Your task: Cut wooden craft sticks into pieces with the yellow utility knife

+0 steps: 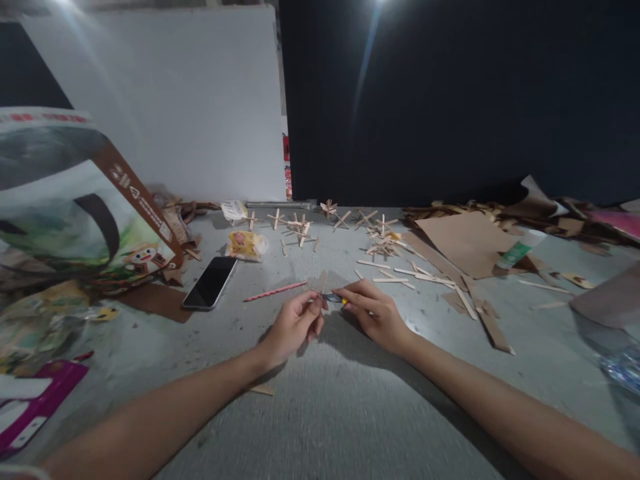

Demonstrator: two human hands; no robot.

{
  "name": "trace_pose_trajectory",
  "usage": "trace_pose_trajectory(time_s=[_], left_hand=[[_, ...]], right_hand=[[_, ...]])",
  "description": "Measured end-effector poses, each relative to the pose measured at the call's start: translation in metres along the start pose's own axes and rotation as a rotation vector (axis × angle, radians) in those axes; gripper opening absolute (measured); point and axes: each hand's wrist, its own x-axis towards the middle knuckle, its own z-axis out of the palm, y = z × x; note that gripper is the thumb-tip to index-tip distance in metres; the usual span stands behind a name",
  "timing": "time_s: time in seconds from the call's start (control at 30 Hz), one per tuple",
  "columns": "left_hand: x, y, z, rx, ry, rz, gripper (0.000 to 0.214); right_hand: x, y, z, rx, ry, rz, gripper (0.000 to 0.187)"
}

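Wooden stick (321,282) at counter (320,407) centre, pinched by fingers of left hand (294,327), right hand (376,315) fingers closed on blue-and-yellow tool (334,298) just beside it, pink rod (275,291) at ten o'clock, phone (210,283) beyond, loose sticks (395,272) at one o'clock, cardboard (463,241) at two o'clock

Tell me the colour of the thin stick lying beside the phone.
The thin stick is pinkish red, seen in the head view.
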Motion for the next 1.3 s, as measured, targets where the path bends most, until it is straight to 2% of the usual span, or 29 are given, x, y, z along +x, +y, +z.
trace_pose_trajectory(time_s=[0.33, 0.57, 0.77, 0.93, 1.13, 1.3], left_hand=[[0.0006, -0.0025, -0.0012, 0.023, -0.086, -0.029, 0.048], [0.0002, 0.0020, -0.0003, -0.025, -0.044, -0.022, 0.051], [-0.0003, 0.0010, -0.0019, 0.040, -0.087, -0.040, 0.050], [-0.0002, 0.0023, -0.0009, 0.002, -0.039, -0.024, 0.052], [0.0016, 0.0033, -0.0014, 0.033, -0.091, -0.039, 0.052], [0.0011, 0.0030, -0.0008, -0.010, -0.048, -0.020, 0.053]], right_hand=[[-0.0010, 0.0014, -0.0006, 0.036, -0.004, -0.015, 0.034], [-0.0004, 0.0005, -0.0017, 0.035, -0.029, 0.026, 0.033], [-0.0007, 0.0007, -0.0016, 0.039, -0.031, 0.013, 0.032], [-0.0004, 0.0007, -0.0010, 0.035, -0.034, 0.018, 0.033], [-0.0016, 0.0018, -0.0007, 0.016, -0.042, 0.023, 0.031], [-0.0010, 0.0006, -0.0001, 0.026, -0.033, 0.028, 0.033]])
